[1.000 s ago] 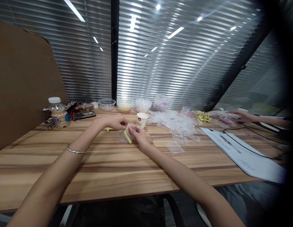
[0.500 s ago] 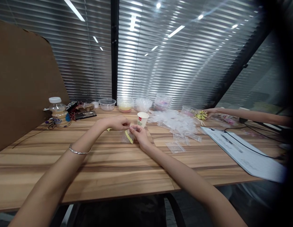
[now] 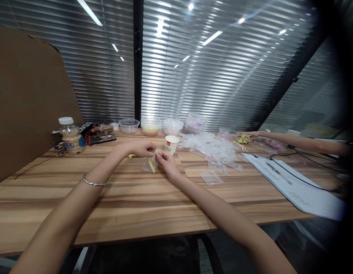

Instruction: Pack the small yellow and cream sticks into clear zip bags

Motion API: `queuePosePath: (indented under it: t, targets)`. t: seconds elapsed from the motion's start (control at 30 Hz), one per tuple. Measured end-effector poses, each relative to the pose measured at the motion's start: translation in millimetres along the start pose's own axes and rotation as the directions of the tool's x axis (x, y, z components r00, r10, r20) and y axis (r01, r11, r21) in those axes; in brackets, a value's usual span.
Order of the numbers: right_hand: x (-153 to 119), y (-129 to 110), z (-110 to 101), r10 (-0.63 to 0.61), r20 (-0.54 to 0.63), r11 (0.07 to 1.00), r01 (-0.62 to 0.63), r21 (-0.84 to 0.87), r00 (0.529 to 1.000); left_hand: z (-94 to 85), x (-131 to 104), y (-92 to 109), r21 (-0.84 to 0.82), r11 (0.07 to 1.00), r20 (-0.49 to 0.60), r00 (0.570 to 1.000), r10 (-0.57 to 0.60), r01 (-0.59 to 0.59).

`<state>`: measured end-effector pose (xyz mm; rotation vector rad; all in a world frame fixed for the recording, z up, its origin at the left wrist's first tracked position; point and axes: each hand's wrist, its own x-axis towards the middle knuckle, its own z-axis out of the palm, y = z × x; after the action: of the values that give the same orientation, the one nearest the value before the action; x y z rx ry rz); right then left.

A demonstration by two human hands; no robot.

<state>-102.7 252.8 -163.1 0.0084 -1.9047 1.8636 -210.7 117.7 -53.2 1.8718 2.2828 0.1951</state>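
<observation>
Between my hands hangs a small clear zip bag (image 3: 145, 164) with a yellow strip (image 3: 151, 165) in it. My left hand (image 3: 144, 147) is closed at the bag's top edge, its fingers curled. The fingertips of my right hand (image 3: 167, 163) pinch the bag's upper right corner. A paper cup (image 3: 172, 143) with a red label stands just behind my right hand. Another yellow piece (image 3: 131, 156) lies on the table, partly hidden below my left hand.
A pile of clear zip bags (image 3: 210, 146) spreads right of the cup. Plastic bowls (image 3: 129, 125) line the back. A bottle (image 3: 70, 137) and cardboard (image 3: 28, 99) stand left. At right lie a clipboard (image 3: 293, 186) and cables; another person's hand (image 3: 252, 134) reaches toward yellow pieces (image 3: 243, 139).
The bag and its yellow strip have shifted slightly left, and the strip hangs steeper. My hands have barely moved. The other person's hand has shifted slightly at the yellow pieces.
</observation>
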Motion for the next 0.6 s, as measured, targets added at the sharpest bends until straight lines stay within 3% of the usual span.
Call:
queuePosePath:
  t: [0.6]
  targets:
    - [5,9,-5,-0.039,-0.051,0.999,0.038,-0.022,0.998,2.1,2,6,-0.025,0.998,0.016,0.998,0.056,-0.056]
